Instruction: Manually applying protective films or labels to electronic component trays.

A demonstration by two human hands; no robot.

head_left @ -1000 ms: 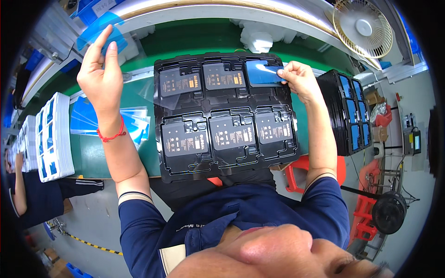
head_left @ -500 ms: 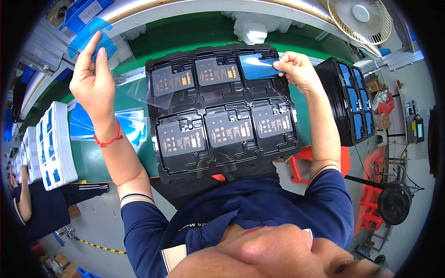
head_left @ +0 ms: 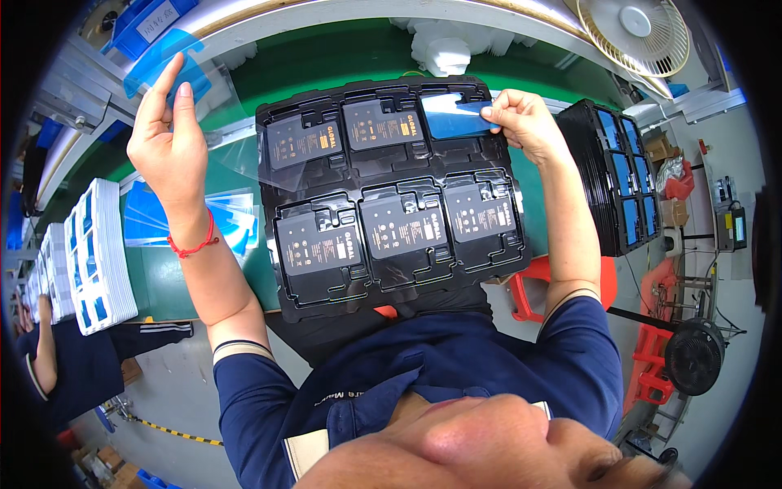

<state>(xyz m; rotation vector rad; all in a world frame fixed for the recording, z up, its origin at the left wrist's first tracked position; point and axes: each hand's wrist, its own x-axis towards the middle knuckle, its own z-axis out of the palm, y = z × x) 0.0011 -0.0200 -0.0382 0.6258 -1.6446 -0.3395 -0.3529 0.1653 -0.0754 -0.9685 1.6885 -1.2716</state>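
A black moulded tray lies before me with two rows of flat black rectangular pieces, each printed with pale marks. My right hand pinches the right edge of a glossy blue film sheet, which covers the far right compartment. At the upper left, my left hand is raised with forefinger and thumb extended. It holds a clear film with a blue part; the other fingers are mostly hidden. The clear part reaches over the tray's far left corner.
More blue and clear films lie fanned left of the tray. Beyond them stands a stack of white trays. To the right is a stack of black trays with blue-covered pieces. A cream fan is at the far right. A co-worker is at left.
My left hand has shifted slightly to the right with its film. My right hand keeps its pinch on the blue film, nearly unmoved.
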